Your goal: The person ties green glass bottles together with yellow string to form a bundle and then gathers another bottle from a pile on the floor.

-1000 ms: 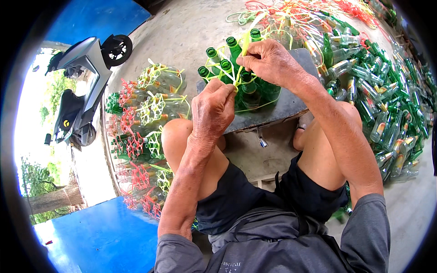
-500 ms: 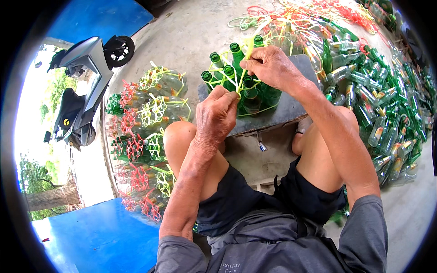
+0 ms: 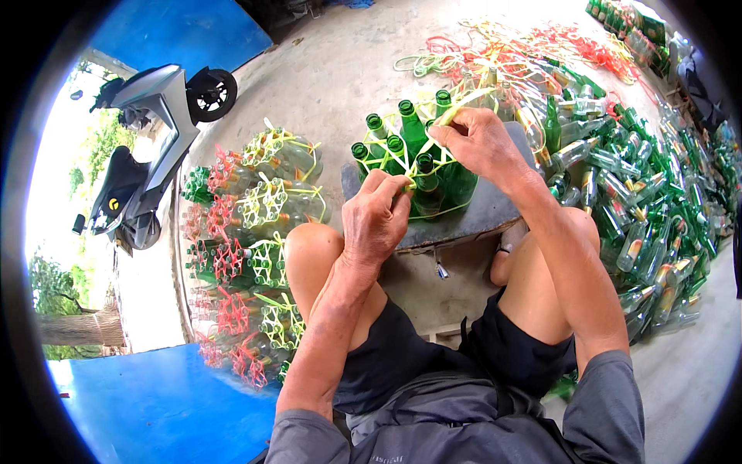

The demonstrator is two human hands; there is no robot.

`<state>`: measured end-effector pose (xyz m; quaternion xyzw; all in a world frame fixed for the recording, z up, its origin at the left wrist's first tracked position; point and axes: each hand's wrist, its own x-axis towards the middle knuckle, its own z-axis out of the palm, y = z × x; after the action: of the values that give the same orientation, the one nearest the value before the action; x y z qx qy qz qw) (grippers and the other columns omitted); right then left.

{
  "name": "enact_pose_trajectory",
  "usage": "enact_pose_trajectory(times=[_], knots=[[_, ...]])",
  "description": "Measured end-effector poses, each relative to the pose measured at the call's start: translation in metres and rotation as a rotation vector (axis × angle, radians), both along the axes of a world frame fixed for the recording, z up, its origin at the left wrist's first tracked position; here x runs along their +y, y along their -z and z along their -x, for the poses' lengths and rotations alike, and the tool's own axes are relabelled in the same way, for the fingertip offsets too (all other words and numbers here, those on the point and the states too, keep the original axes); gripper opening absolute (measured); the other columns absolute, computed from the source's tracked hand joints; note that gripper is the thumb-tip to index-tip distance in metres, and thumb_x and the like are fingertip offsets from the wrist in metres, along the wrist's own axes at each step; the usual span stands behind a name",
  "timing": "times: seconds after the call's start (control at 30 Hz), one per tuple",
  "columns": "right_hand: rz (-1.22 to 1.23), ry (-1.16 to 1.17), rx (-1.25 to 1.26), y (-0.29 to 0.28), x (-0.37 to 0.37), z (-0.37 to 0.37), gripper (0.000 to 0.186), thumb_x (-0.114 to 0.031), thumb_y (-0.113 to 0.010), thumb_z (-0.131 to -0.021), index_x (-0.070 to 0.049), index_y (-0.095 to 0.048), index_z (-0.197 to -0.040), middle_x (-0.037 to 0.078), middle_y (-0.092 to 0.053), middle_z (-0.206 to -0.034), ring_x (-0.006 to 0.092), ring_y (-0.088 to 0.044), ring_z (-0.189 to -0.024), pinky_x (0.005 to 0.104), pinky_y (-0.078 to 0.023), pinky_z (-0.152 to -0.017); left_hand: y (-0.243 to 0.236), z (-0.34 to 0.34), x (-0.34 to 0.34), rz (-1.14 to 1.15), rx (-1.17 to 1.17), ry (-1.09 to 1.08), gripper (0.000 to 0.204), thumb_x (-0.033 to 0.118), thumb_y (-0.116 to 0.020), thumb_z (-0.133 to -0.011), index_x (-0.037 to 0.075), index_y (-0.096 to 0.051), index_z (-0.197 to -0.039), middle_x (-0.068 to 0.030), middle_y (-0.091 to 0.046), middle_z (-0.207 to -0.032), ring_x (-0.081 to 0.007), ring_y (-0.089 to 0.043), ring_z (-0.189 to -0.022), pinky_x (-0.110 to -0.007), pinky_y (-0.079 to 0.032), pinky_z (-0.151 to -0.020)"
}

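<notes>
A cluster of several green glass bottles (image 3: 415,127) stands upright on a low grey board (image 3: 493,207) in front of my knees. Yellow-green plastic strapping (image 3: 468,99) is laced around and between the bottle necks. My left hand (image 3: 376,220) is closed at the near left side of the cluster, with the strap pinched between thumb and index finger. Over the right side, my right hand (image 3: 481,145) pinches another stretch of strap, whose loose end sticks out past the fingers. Part of the bottles is hidden behind both hands.
Bundles of strapped bottles (image 3: 282,203) line the floor at left. A large heap of loose bottles (image 3: 610,182) lies at right, below tangled red and yellow straps (image 3: 541,42). A scooter (image 3: 154,131) stands at far left, beyond the bundles.
My right hand has shifted right and lower relative to the bottles, and the strap end now points right instead of up. My left hand keeps its pinch. The whole view has shifted slightly.
</notes>
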<state>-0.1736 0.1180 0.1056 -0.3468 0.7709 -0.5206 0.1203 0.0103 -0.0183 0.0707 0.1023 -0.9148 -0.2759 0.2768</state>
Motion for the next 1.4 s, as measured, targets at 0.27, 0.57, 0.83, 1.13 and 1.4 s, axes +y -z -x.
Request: enact_pose_trajectory(times=[0.27, 0.57, 0.83, 1.13, 1.4], knots=[[-0.230, 0.040, 0.163, -0.005, 0.035, 0.004, 0.032, -0.029, -0.078, -0.088, 0.002, -0.074, -0.093, 0.015, -0.069, -0.078, 0.0253, -0.067, -0.075, 0.0395, -0.053, -0.071, -0.003, -0.006, -0.002, -0.016, -0.012, 0.010, 0.026, 0.001, -0.079, -0.084, 0.006, -0.073, -0.108, -0.0075, -0.067, -0.091, -0.0189, -0.066, -0.065, -0.032, -0.053, -0.060], [-0.573, 0.075, 0.255, 0.002, 0.083, 0.036, 0.025, -0.025, -0.076, -0.086, -0.001, -0.073, -0.094, 0.020, -0.073, -0.088, 0.0362, -0.073, -0.088, 0.0455, -0.056, -0.081, -0.018, -0.018, 0.000, -0.128, -0.054, 0.010, 0.033, 0.003, -0.080, -0.082, 0.007, -0.070, -0.113, -0.0075, -0.067, -0.098, -0.0188, -0.065, -0.068, -0.033, -0.054, -0.062], [-0.477, 0.136, 0.164, -0.010, 0.107, 0.037, 0.022, -0.021, -0.074, -0.089, 0.000, -0.073, -0.095, 0.017, -0.072, -0.084, 0.0319, -0.070, -0.080, 0.0432, -0.054, -0.075, -0.026, -0.042, 0.002, -0.185, 0.008, -0.029, 0.030, -0.003, -0.076, -0.085, 0.003, -0.071, -0.114, -0.0099, -0.067, -0.099, -0.0180, -0.066, -0.071, -0.031, -0.054, -0.065], [-0.371, 0.302, 0.241, -0.005, 0.169, -0.001, 0.018, -0.017, -0.073, -0.091, 0.000, -0.072, -0.095, 0.015, -0.070, -0.082, 0.0276, -0.068, -0.072, 0.0388, -0.053, -0.070, -0.059, -0.096, -0.024, 0.021, 0.071, -0.182, 0.019, -0.006, -0.074, -0.088, 0.000, -0.073, -0.106, -0.0115, -0.071, -0.098, -0.0229, -0.069, -0.087, -0.032, -0.056, -0.073], [-0.151, 0.466, 0.255, 0.000, 0.206, -0.055, 0.022, -0.013, -0.074, -0.094, 0.001, -0.070, -0.111, 0.016, -0.066, -0.103, 0.0277, -0.070, -0.081, 0.0346, -0.056, -0.076, -0.049, -0.089, -0.027, 0.106, -0.122, -0.239, 0.009, 0.004, -0.070, -0.095, 0.001, -0.074, -0.103, -0.0139, -0.074, -0.099, -0.0291, -0.070, -0.094, -0.039, -0.055, -0.085]])
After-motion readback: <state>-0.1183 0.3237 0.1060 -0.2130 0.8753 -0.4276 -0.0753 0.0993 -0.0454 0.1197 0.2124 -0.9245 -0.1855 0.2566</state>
